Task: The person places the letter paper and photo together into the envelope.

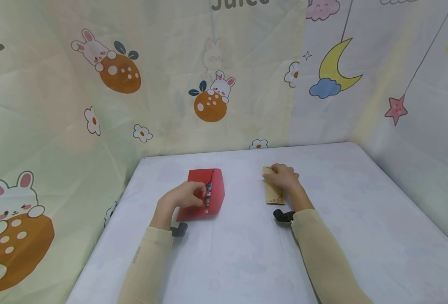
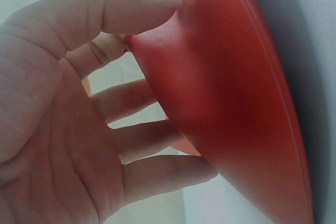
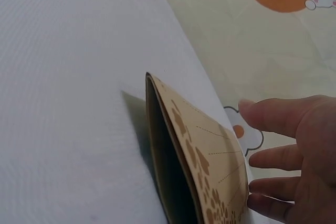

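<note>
near the far side of the table [image 1: 228,261], left of the middle as i look down through the head camera, a red envelope [image 1: 217,190] lies flat on the white cloth. my left hand [image 1: 186,195] is on it, fingers curled; from the left wrist i see the thumb on one face of the red paper and the other fingers reaching behind its edge, so the paper is pinched between them. beside those fingertips a multicoloured strip [image 1: 208,196] shows in a gap in the envelope, too small for me to make out.

well apart to the right, a tan folded paper [image 1: 274,194] lies on the table, its long side running away from me. my right hand [image 1: 283,176] is over its far part. the right wrist view shows me fingers nearly straight and loosely spread, thumb apart from the paper, the lower fingertips right at its edge; i can't tell whether they touch. brown flecks and dotted lines mark the paper's face, and its layers stand a little apart at the near end.

behind everything, i see a printed backdrop [image 1: 170,84] with rabbits, flowers and a yellow moon.
</note>
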Demonstrator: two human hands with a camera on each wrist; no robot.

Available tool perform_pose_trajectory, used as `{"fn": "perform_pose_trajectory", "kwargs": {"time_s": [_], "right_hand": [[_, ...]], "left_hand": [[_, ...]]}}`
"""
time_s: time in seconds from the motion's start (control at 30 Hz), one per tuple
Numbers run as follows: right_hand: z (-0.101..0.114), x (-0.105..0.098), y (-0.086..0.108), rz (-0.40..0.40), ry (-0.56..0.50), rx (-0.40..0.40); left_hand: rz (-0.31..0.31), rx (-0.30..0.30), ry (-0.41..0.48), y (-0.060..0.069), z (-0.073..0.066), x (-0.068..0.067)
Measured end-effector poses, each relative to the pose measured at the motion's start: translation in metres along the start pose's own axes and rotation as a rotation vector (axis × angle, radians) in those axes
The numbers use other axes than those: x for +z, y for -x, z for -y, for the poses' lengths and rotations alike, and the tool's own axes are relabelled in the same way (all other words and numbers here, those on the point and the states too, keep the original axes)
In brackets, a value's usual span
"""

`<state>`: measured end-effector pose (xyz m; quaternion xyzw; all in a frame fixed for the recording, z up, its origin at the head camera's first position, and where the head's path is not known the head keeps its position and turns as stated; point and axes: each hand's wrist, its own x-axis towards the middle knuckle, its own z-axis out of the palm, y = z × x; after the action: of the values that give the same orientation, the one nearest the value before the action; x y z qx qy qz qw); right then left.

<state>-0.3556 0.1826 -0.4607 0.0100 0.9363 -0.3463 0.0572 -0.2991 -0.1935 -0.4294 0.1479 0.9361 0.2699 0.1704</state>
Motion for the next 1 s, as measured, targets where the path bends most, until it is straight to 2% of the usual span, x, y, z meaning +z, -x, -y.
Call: {"fn": "perform_pose_trajectory", "kwargs": {"time_s": [0.8, 1.0], "right_hand": [[-0.0014, -0.0014, 0.0024, -0.007, 0.03, 0.024], [-0.0026, -0.0011, 0.0009, -0.012, 0.039, 0.004]], "left_hand": [[0.002, -0.017, 0.002, 0.0023, -0.0015, -0.0004], [0.004, -0.016, 0.013, 0.0015, -0.0017, -0.0009]]}}
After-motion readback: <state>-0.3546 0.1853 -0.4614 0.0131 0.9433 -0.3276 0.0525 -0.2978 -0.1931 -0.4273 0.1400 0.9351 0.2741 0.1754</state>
